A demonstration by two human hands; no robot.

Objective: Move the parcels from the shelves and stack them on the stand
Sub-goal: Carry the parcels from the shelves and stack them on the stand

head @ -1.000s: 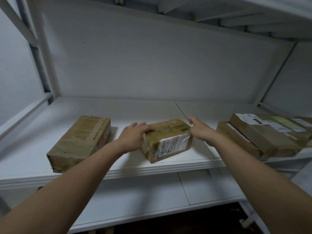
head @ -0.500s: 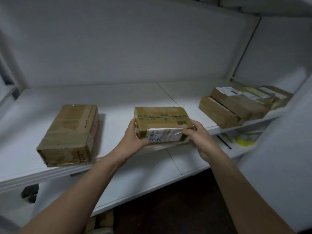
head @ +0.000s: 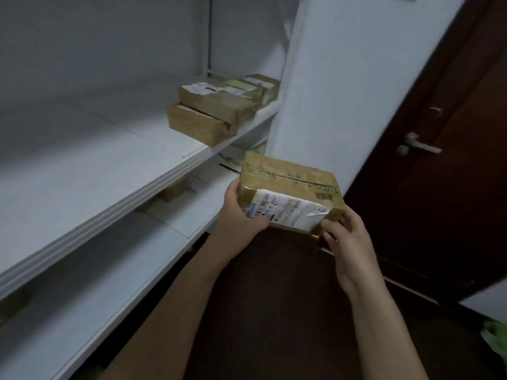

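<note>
My left hand (head: 238, 218) and right hand (head: 348, 239) grip the taped brown cardboard parcel (head: 288, 182) by opposite ends. I should hold it level en route to the stand, which is not in view.

A single wide-angle camera on the person's head looks forward and down from close beside the shelf (head: 82, 165), facing along its front edge, with the dark door (head: 439, 215) beyond the shelf's far end.
</note>
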